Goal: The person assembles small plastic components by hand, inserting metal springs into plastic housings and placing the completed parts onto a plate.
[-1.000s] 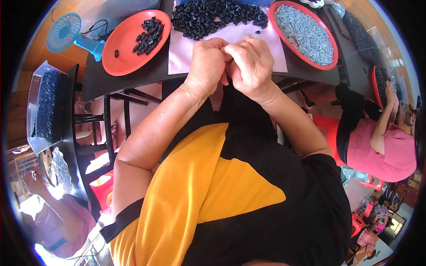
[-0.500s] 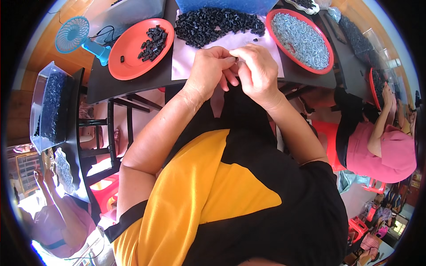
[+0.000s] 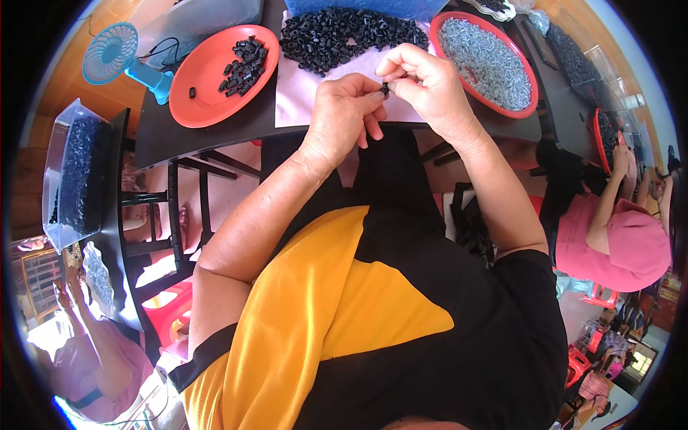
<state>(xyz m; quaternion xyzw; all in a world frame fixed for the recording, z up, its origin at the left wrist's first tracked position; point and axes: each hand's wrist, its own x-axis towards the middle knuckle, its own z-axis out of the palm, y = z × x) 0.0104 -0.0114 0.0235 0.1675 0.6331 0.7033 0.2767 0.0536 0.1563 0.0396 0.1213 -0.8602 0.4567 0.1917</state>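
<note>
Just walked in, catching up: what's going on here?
A person's left hand pinches a small black part; the right hand is right at it, grip unclear. Ahead lies a black heap on a pink cloth. On the left, a red plate holds some black pieces; on the right, a red tray holds silvery bits.

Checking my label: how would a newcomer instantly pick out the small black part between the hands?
On the black table, a pale pink sheet bears a heap of small black parts. Below the heap, the bare left hand and right hand meet at the small black part, pinched, not heaped like its neighbours.
</note>
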